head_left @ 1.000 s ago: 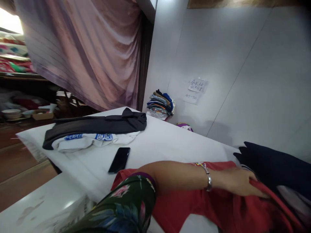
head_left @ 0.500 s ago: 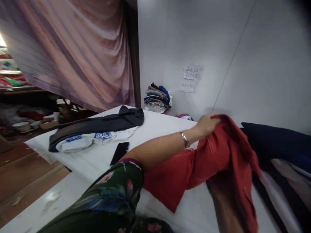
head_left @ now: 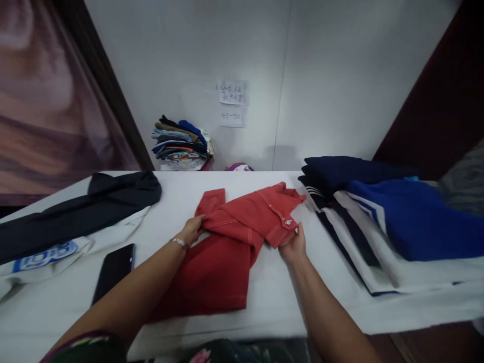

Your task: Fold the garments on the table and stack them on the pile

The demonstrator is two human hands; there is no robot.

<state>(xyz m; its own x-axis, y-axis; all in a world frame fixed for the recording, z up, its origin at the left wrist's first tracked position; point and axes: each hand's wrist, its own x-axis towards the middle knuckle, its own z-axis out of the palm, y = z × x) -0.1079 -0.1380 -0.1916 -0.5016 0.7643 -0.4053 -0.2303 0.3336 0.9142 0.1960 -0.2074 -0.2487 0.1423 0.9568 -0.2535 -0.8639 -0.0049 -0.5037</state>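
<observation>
Far left of your grip: a dark garment (head_left: 94,206) lies across a white shirt with blue print (head_left: 49,252) on the white table (head_left: 272,297), well apart from your hands.
Phone: a black phone (head_left: 113,269) lies flat on the table, just left of your left forearm and not touching the red cloth.
Left hand: your left hand (head_left: 191,230), with a bracelet at the wrist, grips the left edge of the red trousers (head_left: 227,242); the fingers are closed over the folded cloth where the upper layer meets the lower one.
Red trousers: they lie on the table between your two hands, folded so the waist part with its metal button crosses over the legs; the legs run down toward you from the grip, flat on the table.
Right hand: your right hand (head_left: 293,244) pinches the waistband corner just below the button, thumb on top, fingers tucked under the cloth.
Right of your grip: a stack of navy, blue and white striped clothes (head_left: 378,222) lies near your right hand, not touching it.
Beyond your grip: a pile of folded clothes (head_left: 181,143) sits against the wall, with paper notes (head_left: 232,103) stuck to the wall above and to its right.
</observation>
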